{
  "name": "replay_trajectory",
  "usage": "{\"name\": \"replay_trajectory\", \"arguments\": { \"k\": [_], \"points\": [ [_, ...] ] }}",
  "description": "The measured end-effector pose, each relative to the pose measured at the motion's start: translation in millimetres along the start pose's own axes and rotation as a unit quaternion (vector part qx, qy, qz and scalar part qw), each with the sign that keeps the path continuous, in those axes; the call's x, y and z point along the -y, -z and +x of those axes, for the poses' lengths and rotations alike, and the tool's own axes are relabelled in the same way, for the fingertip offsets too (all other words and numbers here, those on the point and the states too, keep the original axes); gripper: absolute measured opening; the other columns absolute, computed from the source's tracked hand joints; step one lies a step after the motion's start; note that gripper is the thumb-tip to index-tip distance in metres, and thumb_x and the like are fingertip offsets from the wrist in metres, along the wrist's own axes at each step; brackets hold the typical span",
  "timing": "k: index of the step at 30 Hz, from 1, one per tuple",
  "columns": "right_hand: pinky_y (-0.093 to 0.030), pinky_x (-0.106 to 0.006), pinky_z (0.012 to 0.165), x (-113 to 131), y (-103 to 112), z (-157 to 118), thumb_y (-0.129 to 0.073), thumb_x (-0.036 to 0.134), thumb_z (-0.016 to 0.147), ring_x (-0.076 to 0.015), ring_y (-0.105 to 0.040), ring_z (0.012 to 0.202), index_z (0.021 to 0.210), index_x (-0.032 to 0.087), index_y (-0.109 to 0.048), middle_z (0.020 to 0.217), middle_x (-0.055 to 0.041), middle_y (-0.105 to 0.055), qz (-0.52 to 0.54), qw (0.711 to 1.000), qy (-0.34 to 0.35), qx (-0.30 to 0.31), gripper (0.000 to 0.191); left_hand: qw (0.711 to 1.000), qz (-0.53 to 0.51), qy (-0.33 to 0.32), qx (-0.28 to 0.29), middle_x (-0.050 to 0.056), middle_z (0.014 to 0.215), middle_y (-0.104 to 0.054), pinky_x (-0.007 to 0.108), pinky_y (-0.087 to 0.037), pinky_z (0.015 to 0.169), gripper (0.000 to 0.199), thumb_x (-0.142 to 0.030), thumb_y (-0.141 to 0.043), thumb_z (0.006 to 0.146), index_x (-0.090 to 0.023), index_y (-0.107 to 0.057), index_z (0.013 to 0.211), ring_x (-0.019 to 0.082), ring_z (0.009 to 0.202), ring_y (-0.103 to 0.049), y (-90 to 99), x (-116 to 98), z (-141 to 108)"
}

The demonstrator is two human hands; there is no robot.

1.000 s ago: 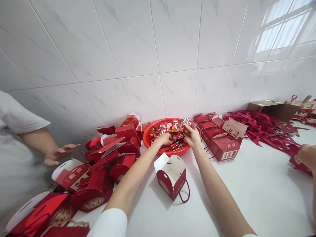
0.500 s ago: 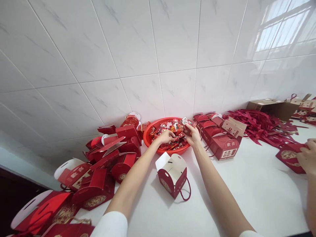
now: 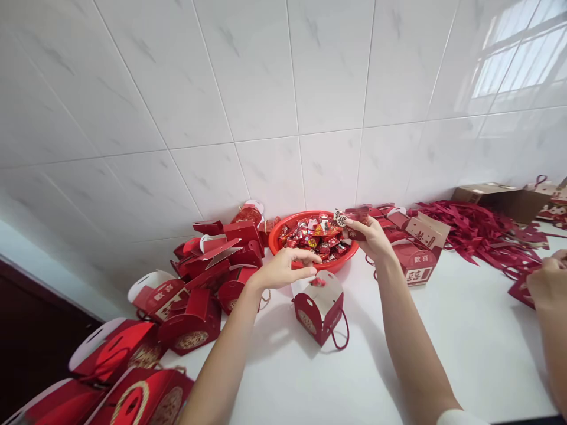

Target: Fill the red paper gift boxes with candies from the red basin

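Observation:
My left hand (image 3: pixel 287 267) is above the white table, its thumb and fingers apart. Just off its fingertips a small red candy (image 3: pixel 318 282) shows over the open top of a dark red gift box (image 3: pixel 321 316), which has a cord handle on its right side. My right hand (image 3: pixel 370 236) grips several red wrapped packets (image 3: pixel 355 223), one with a white, black-lettered end, over the right rim of the basket. The red basket (image 3: pixel 344 260), full of wrapped candies (image 3: pixel 310 231), stands behind the box.
Many red gift boxes (image 3: pixel 190 330) crowd the left side. More boxes (image 3: pixel 414 260) stand right of the basket, beside a heap of dark red ribbons (image 3: pixel 473 230) and a brown carton (image 3: pixel 496 198). Another person's hand (image 3: pixel 549 280) is at a red box on the far right.
My left hand has come out of the basket toward me, over the box, and its fingers have parted from a candy. My right hand has shifted slightly right with its packets. The view has turned left.

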State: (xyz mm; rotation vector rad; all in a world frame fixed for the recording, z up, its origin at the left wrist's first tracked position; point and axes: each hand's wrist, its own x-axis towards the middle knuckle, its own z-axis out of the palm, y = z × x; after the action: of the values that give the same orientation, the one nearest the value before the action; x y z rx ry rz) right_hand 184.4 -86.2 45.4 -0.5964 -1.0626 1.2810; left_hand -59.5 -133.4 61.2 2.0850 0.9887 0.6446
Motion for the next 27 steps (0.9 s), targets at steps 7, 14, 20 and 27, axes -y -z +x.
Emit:
{"name": "replay_trajectory", "arguments": {
  "k": [7,14,20,27],
  "points": [
    [-0.048,-0.025,0.056,32,-21,-34,-0.084,0.026,0.069,-0.0145,-0.062,0.065,0.092,0.018,-0.076,0.078,-0.0012,-0.073,-0.212,0.961,-0.011,0.176,0.026,0.990,0.133,0.041,-0.015,0.005,0.100,-0.076,0.028,-0.050,0.083,0.026,-0.033,-0.061,0.085,-0.022,-0.077,0.102,0.022,0.095,-0.068,3.5,-6,-19],
    [-0.043,-0.022,0.048,38,-30,-38,-0.081,0.032,0.073,-0.0111,-0.053,0.054,0.080,0.018,-0.073,0.062,0.0031,-0.063,-0.243,0.956,0.015,0.161,0.017,0.993,0.108,0.044,-0.008,0.005,0.101,-0.077,0.027,-0.051,0.081,0.028,-0.035,-0.060,0.084,-0.021,-0.076,0.103,0.022,0.094,-0.069,2.0,-1,-18],
    [-0.049,-0.025,0.053,38,-20,-34,-0.076,0.042,0.080,-0.0133,-0.059,0.054,0.074,0.021,-0.063,0.061,0.0019,-0.065,-0.195,0.978,0.036,0.066,0.026,0.994,0.098,0.029,-0.041,0.005,0.105,-0.077,0.027,-0.052,0.082,0.026,-0.030,-0.059,0.082,-0.020,-0.077,0.099,0.022,0.094,-0.069,-0.9,19,11],
    [-0.042,-0.021,0.046,38,-18,-33,-0.080,0.043,0.075,-0.0111,-0.053,0.053,0.072,0.021,-0.062,0.059,0.0032,-0.059,-0.185,0.982,0.046,0.016,0.029,0.990,0.133,0.044,-0.007,0.005,0.098,-0.078,0.027,-0.050,0.081,0.025,-0.024,-0.068,0.070,-0.021,-0.079,0.093,0.023,0.090,-0.070,-11.8,53,77]
  ]
}}
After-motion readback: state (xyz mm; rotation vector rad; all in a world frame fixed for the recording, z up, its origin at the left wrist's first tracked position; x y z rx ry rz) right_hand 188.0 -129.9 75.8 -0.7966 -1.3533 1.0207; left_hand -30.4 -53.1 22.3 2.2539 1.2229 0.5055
